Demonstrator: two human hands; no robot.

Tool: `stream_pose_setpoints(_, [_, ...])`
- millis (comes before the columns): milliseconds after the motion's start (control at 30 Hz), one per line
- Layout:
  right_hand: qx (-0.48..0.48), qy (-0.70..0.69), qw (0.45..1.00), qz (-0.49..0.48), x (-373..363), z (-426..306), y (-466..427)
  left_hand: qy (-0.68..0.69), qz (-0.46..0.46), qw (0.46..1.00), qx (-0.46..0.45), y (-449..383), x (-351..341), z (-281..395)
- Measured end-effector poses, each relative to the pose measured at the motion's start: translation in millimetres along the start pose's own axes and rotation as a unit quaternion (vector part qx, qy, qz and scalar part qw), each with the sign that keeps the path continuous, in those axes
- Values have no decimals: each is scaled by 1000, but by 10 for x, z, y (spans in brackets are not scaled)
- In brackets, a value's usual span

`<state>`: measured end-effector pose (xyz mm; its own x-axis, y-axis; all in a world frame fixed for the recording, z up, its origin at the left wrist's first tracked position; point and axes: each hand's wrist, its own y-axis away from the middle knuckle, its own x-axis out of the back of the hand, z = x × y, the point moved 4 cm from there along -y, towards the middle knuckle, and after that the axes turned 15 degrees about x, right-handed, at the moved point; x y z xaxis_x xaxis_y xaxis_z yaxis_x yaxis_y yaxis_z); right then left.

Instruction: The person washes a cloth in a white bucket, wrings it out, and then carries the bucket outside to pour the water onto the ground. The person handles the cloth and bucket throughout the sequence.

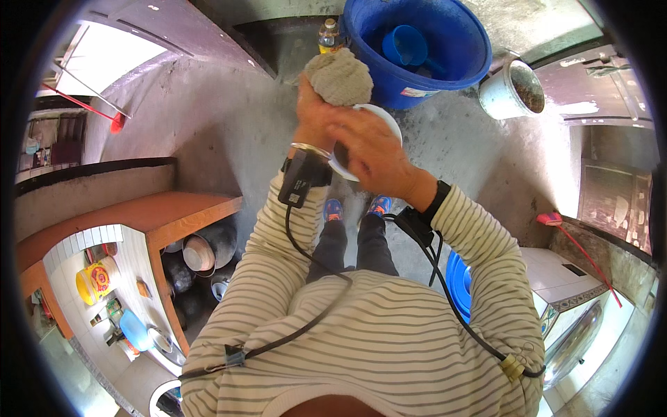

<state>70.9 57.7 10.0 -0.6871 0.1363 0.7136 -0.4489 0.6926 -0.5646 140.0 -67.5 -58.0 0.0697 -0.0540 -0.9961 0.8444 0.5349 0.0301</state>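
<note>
A light grey-brown cloth or sponge (340, 77) with a rough, bunched surface is held up by my left hand (312, 112). My right hand (372, 151) overlaps that hand at the wrist and lies over a white round dish or bowl (391, 122), whose rim shows on both sides of the fingers. Which hand carries the dish is hard to tell, as the right hand is blurred and covers part of it. Just beyond the hands stands a large blue plastic tub (359, 57) with a blue scoop (405, 46) inside.
A bottle with a yellow label (328, 36) is beside the tub. A white bucket (497, 96) stands right of it. An orange-edged counter (195, 221) is at left, with metal pots (200, 253) beneath. A blue plastic container (458, 289) and a tiled stove (565, 273) are at right.
</note>
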Motion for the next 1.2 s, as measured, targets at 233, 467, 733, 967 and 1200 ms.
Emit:
stream_pose_setpoints(233, [-163, -8, 986, 39, 45, 45, 266, -170, 101, 963, -183, -101, -345, 373])
stream_pose_setpoints(467, [-128, -65, 976, 163, 56, -205, -85, -23, 161, 968, -193, -495, -636, 482])
stream_pose_setpoints(733, [-135, -70, 960, 235, 181, -251, -234, -96, 267, 898, -337, -610, -719, 634])
stream_pose_setpoints(967, [-326, -323, 844, 277, -116, -270, -306, -80, 49, 982, -166, -505, -827, 900])
stream_pose_setpoints(1200, [-306, -480, 790, 229, -170, -379, -550, -647, 244, 592, -414, -175, -990, 979])
